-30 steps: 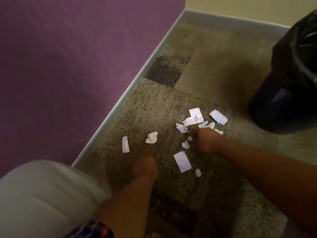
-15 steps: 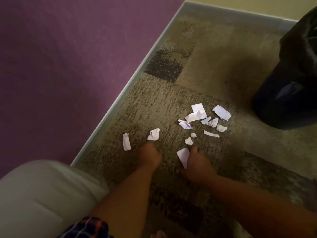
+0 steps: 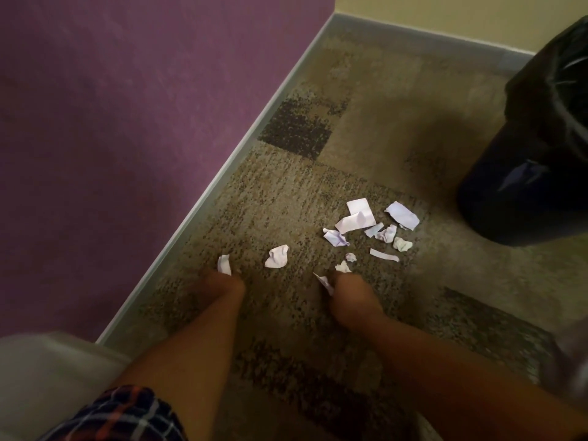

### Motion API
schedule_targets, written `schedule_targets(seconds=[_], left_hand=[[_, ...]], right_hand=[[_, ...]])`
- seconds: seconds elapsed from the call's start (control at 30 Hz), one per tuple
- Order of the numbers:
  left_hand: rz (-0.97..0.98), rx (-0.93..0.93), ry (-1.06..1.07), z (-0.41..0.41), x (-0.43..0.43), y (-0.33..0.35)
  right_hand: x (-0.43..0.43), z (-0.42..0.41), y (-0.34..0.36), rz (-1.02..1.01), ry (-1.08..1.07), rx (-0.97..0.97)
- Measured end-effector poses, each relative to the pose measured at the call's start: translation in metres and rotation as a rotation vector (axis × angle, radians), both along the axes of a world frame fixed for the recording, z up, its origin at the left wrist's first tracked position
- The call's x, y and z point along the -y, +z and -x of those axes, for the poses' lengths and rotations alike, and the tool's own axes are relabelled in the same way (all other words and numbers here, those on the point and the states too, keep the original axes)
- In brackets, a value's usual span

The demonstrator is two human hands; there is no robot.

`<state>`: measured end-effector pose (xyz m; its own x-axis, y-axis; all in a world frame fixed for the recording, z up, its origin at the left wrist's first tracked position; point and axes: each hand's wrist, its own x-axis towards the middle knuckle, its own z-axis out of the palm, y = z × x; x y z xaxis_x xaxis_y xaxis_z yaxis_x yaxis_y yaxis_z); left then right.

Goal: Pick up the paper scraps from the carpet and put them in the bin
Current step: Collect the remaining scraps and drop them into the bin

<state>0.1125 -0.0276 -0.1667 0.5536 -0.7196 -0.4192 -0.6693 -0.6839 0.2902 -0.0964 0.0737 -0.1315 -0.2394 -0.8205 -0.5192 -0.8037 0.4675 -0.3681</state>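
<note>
Right hand (image 3: 353,297) curled, gripping white torn paper scrap (image 3: 324,281). Narrow white paper strip (image 3: 224,265) at left hand (image 3: 222,286), grip unclear. Other crumpled white paper scraps (image 3: 359,218) on mottled brown carpet (image 3: 286,202) just beyond right hand; black lined bin (image 3: 525,186) further right.

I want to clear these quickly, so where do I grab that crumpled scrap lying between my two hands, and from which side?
Pinch the crumpled scrap by its raised folds, coming straight down from above with thumb and forefinger. It looks bunched up off the carpet, so there are ridges to catch rather than a flat edge to pry.
</note>
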Motion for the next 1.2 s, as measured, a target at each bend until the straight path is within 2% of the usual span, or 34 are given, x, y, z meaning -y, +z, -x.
schedule_targets(seconds=[0.27, 0.43, 0.53, 0.67, 0.87, 0.93, 1.03, 1.1, 1.2], left_hand=[[0.197, -0.065, -0.302, 0.034, -0.005, 0.013], [0.305, -0.147, -0.520, 0.058, -0.019, 0.012], [0.274, -0.117, -0.573, 0.068, -0.021, 0.009], [0.259, 0.012, -0.696, 0.071, -0.021, -0.001], [0.214, -0.036, -0.614, 0.080, -0.015, -0.002], [0.223, -0.044, -0.605, 0.081, -0.012, 0.000], [0.283, -0.091, -0.653, 0.091, -0.008, 0.005], [0.327, -0.124, -0.722, 0.102, -0.004, 0.010], [0.348, -0.197, -0.839, 0.125, 0.005, 0.019]], right_hand=[[0.003, 0.043, 0.000, 0.040, -0.145, 0.110], [0.011, 0.069, 0.004, 0.100, -0.308, 0.100], [0.021, 0.085, 0.007, 0.092, -0.332, 0.078], [0.028, 0.105, 0.006, 0.037, -0.263, 0.079], [0.037, 0.140, -0.002, 0.038, -0.402, -0.047], [0.038, 0.145, -0.006, -0.015, -0.384, -0.119], [0.044, 0.148, -0.013, -0.114, -0.301, -0.059], [0.046, 0.144, -0.014, -0.157, -0.169, -0.045], [0.039, 0.131, -0.017, -0.149, 0.036, -0.159]])
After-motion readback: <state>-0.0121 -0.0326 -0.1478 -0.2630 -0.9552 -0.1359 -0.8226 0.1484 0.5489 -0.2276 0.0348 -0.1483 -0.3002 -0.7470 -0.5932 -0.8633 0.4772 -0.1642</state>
